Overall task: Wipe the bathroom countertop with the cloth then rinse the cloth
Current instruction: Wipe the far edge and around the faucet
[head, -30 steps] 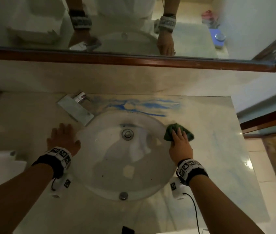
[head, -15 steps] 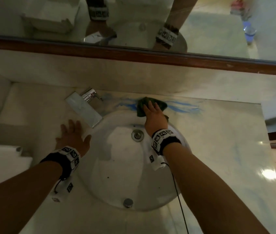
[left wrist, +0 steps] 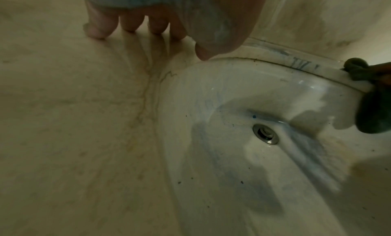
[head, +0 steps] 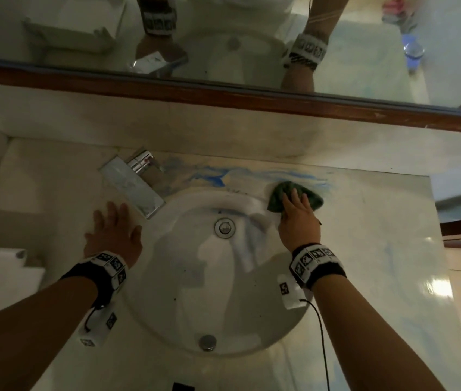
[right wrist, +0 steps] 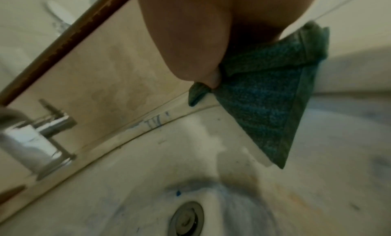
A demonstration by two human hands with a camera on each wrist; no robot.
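— Marble bench [head: 365,249], blue smears behind the sink [head: 184,292]. Any writing?
— Blurred scribble, unreadable. Right hand [head: 298,221] presses the green cloth [head: 312,197] flat at the sink's far-right rim; left hand [head: 113,235] lies spread beside it.

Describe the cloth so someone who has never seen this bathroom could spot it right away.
Start at the round white sink set in the pale marble countertop, below the mirror's wooden frame. At the basin's far right rim, among blue smears, the right hand presses down on the cloth. It is the only dark green, crumpled, woven thing there.
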